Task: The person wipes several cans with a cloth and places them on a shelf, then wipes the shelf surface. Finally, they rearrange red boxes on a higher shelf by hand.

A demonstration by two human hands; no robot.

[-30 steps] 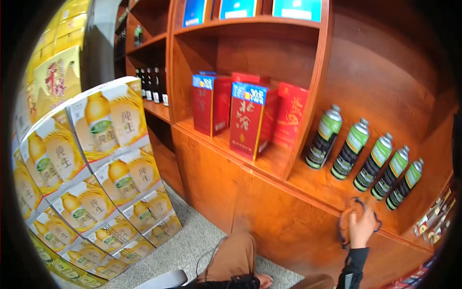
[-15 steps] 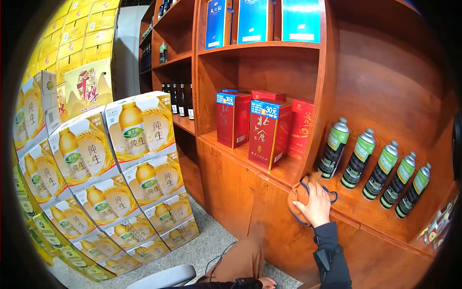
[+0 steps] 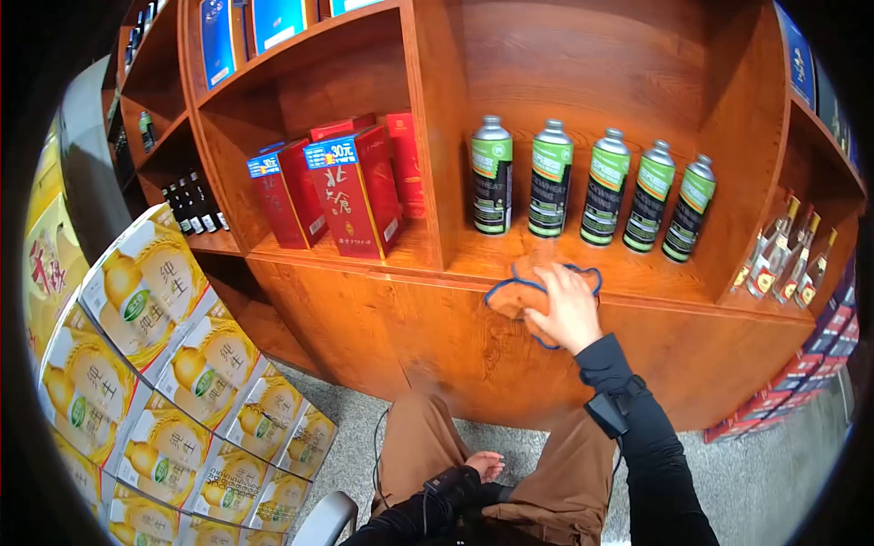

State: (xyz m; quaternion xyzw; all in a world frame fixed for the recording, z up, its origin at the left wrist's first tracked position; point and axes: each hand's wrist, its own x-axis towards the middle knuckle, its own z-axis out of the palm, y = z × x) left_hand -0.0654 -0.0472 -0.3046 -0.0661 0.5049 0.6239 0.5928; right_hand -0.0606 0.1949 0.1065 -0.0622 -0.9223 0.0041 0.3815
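My right hand (image 3: 569, 308) presses an orange-brown cloth (image 3: 521, 297) with dark blue edging onto the front edge of the wooden shelf (image 3: 455, 264). Behind it stands a row of several green and black cans (image 3: 549, 177), upright and not touched by the hand. My left hand (image 3: 488, 466) lies palm up between my thighs, its fingers loosely spread, with nothing in it.
Red gift boxes (image 3: 350, 196) stand in the compartment left of the cans. Clear bottles (image 3: 772, 259) are on the right shelf. Stacked beer cartons (image 3: 173, 355) rise at the left, near a chair's armrest (image 3: 326, 520). Blue boxes (image 3: 278, 23) sit above.
The view has turned right and down, showing more of the right shelf and my legs. My right hand and the cloth have moved right along the shelf edge, in front of the cans.
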